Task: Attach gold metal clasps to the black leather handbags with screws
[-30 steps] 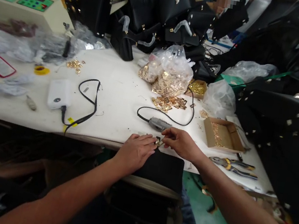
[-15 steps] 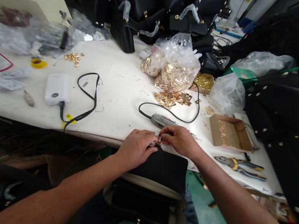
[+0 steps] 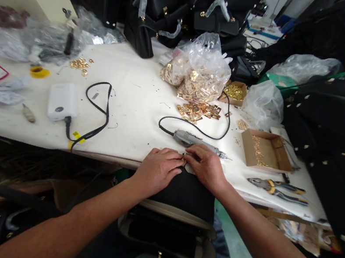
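A black handbag (image 3: 184,202) rests on my lap against the white table's (image 3: 136,109) front edge. My left hand (image 3: 158,172) lies on the bag's top with fingers curled, touching a small gold metal fitting (image 3: 183,161) at its upper edge. My right hand (image 3: 204,165) meets it from the right, fingertips pinched on the same fitting. A corded grey electric screwdriver (image 3: 195,141) lies on the table just beyond my hands.
Loose gold fittings (image 3: 197,111) lie by a clear bag of them (image 3: 204,74). An open cardboard box of small parts (image 3: 267,150) and pliers (image 3: 277,189) sit at right. A white power adapter (image 3: 61,100) with black cable is at left. Black handbags (image 3: 181,6) pile up behind.
My hands have closed together over the fitting on the bag's top edge; the right hand has lowered onto it. The view has tilted slightly downward.
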Demonstrator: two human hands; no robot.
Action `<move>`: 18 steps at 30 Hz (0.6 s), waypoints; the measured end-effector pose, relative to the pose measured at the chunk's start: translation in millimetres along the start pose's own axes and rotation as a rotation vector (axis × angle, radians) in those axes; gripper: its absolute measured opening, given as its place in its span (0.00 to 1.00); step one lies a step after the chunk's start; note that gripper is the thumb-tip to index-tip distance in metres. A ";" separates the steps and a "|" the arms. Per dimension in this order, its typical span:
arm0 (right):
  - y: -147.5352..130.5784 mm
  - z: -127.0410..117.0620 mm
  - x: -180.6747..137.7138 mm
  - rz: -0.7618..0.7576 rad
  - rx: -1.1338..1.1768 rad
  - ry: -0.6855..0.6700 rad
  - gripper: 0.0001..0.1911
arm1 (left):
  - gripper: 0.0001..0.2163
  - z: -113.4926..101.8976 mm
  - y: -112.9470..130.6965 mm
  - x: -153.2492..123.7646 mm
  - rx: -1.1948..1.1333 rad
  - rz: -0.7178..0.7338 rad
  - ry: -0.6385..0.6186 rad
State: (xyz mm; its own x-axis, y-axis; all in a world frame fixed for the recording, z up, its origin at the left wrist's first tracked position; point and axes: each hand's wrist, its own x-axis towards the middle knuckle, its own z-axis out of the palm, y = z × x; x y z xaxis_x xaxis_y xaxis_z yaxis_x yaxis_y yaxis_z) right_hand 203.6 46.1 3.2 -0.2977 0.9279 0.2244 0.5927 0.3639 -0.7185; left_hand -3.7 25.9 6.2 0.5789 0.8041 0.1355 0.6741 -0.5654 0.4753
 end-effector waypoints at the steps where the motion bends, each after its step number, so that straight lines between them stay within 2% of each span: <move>1: -0.5 -1.1 -3.9 0.002 -0.007 0.011 0.06 | 0.12 -0.7 0.8 0.3 0.004 -0.005 -0.010; 5: -3.7 -6.0 -17.1 0.073 -0.102 0.002 0.09 | 0.12 -1.9 2.4 0.6 0.012 -0.014 -0.026; 10: -8.9 -8.2 -18.3 0.130 -0.210 -0.053 0.09 | 0.15 -0.3 1.2 -0.3 -0.012 -0.021 0.002; 14: -13.1 -8.1 -13.7 0.184 -0.165 -0.065 0.09 | 0.14 -0.3 1.1 0.2 -0.034 -0.043 -0.005; 18: -14.7 -5.4 -8.6 0.303 -0.050 -0.077 0.09 | 0.14 -0.9 1.7 0.7 -0.042 -0.046 -0.006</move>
State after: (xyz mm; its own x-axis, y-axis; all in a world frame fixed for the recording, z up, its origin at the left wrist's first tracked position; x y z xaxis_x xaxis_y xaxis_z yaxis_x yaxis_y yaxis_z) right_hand 201.5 33.2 15.3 -0.1562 0.9866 -0.0472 0.6985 0.0765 -0.7115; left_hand -2.6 25.7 7.9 0.5506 0.8278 0.1071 0.6804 -0.5194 0.5170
